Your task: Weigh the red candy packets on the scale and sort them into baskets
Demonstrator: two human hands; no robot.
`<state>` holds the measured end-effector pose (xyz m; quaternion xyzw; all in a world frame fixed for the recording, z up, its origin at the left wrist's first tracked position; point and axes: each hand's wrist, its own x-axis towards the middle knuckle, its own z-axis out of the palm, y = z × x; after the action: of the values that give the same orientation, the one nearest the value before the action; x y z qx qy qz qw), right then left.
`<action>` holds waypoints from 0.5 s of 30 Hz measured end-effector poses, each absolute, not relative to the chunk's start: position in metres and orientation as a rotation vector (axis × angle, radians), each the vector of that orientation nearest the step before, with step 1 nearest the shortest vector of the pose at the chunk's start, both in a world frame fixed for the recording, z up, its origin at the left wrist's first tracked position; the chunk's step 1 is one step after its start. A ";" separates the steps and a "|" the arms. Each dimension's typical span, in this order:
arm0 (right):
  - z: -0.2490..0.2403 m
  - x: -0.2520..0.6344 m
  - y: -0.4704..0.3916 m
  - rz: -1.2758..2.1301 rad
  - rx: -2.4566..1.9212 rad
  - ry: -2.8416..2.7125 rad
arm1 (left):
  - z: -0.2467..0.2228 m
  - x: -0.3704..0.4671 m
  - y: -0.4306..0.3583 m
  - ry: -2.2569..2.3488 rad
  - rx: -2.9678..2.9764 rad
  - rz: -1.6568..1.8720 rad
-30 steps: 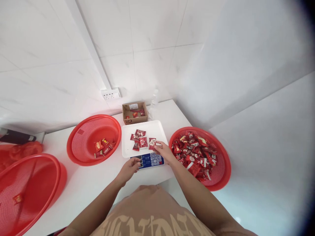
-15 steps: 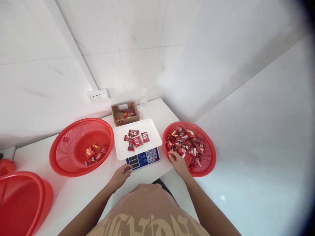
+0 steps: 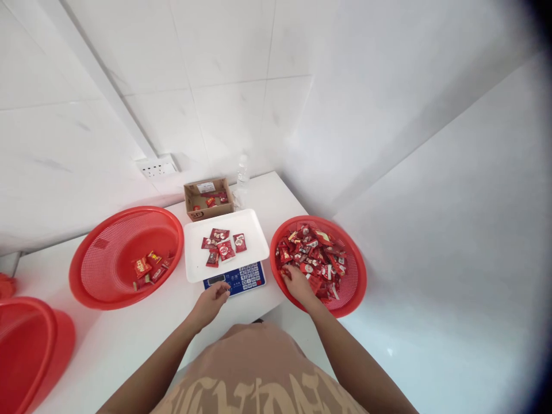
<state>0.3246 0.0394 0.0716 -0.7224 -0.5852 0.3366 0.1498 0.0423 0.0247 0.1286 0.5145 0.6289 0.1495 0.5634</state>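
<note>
the desk [image 3: 114,336] was topped by a red basket [image 3: 359,282] and scale [image 3: 253,253]. the right hand [image 3: 298,286] was dipped into the basket, the left hand [image 3: 210,303] held at the scale's front, both half-curled, contents indiscernible. five packets [image 3: 225,250] were spread on the scale.

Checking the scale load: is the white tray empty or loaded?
Loaded: five red packets lie around the middle of the white tray, with bare tray showing around them.

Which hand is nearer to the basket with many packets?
Right. The right hand is over the basket, at its left side; the left hand is farther left, by the blue scale panel.
</note>
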 end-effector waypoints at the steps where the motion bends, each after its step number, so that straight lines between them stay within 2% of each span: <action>1: 0.069 0.327 0.040 0.966 -2.081 -1.693 | 0.128 0.047 0.024 1.485 1.211 0.362; 7: 0.067 0.326 0.052 0.931 -2.180 -1.876 | 0.124 0.057 0.019 1.473 1.245 0.349; 15: 0.076 0.318 0.056 0.915 -2.296 -2.008 | 0.130 0.028 0.033 1.618 1.304 0.424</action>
<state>0.3185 0.0556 0.0765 -0.7207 -0.6306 0.2872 -0.0214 0.0283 0.0330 0.1300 0.5366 0.6658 0.1743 0.4883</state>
